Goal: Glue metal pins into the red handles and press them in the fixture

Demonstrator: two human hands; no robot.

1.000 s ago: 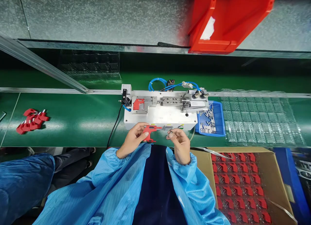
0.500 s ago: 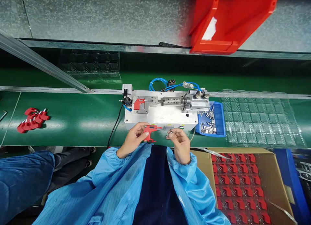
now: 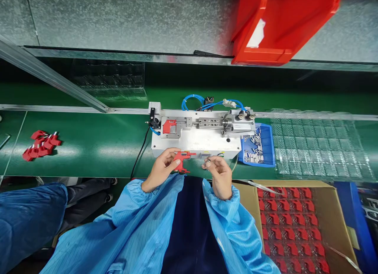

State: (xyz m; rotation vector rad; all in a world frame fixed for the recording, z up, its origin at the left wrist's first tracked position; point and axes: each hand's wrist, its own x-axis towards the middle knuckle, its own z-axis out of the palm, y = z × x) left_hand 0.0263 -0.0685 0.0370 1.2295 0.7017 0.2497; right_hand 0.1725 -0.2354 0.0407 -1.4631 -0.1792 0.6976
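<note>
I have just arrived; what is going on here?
A person in a light-blue smock holds a red, angular plastic part in the left hand and a small, shiny metal piece in the right hand, held apart. Another red part sits in the pale metal machine. A blue plastic bin of small metal cylinders stands to its right.

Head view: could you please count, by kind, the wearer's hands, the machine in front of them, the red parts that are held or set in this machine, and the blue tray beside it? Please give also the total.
Hands: 2 (left hand, right hand)
Machine: 1
Red parts: 2 (held red part, red part set in the machine)
Blue tray: 1
Total: 6
</note>
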